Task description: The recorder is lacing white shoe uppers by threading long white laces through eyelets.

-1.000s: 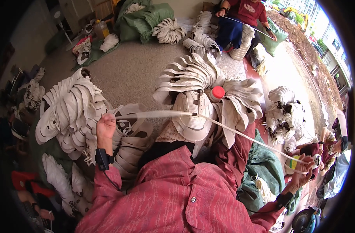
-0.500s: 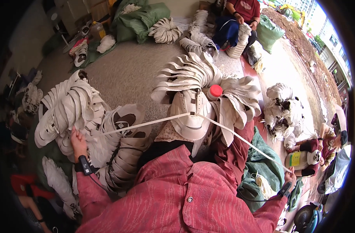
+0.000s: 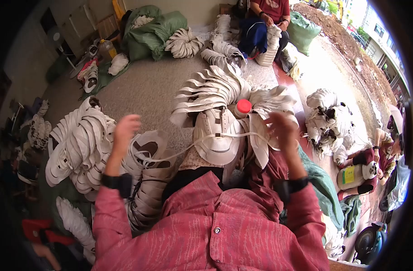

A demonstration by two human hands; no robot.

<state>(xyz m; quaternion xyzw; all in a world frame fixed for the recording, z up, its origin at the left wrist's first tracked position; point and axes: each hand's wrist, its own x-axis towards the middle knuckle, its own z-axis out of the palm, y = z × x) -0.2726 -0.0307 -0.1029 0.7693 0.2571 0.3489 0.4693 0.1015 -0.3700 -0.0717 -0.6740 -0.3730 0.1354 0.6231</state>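
White lace (image 3: 242,134), in the head view, crosses the front of a pale shoe upper (image 3: 217,151) at its small dark tab (image 3: 218,135), slack trailing to both sides. Left hand (image 3: 125,130) hovers beside stacked uppers (image 3: 82,144); right hand (image 3: 284,131) hovers to the right of a red lid (image 3: 243,106). Both hands' fingers are blurred, so I cannot tell whether they grip anything.

Mid-frame there were two bare hands (image 3: 125,131), one white lace (image 3: 237,134) and one red lid (image 3: 244,106); the upper left held one fan (image 3: 56,37) and one jug (image 3: 107,49).
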